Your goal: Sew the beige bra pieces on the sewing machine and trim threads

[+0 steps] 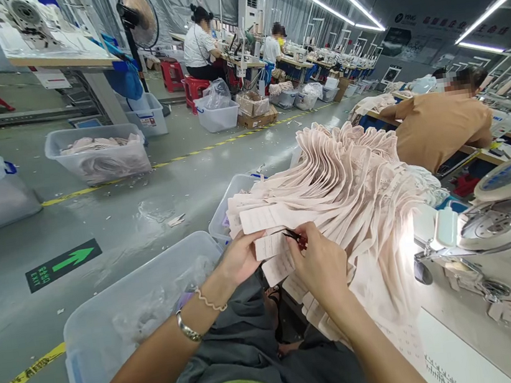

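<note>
The left hand (242, 259), its thumb and fingers pinched together, has hold of a pale pink, flat fabric tab (269, 246) at the near-left edge of the large, layered, pale pink fabric heap (342, 174). The tab lies between both hands. The right hand (321, 264), curled closed, grips small dark-bladed snips with red handles (300, 242) beside it. Right of the heap stands a white, rounded sewing machine (500, 231).

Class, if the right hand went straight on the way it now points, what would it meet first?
The right hand, leading with its small snips, would probably meet the pale fabric strips first, though depth is unclear in this single view.
</note>
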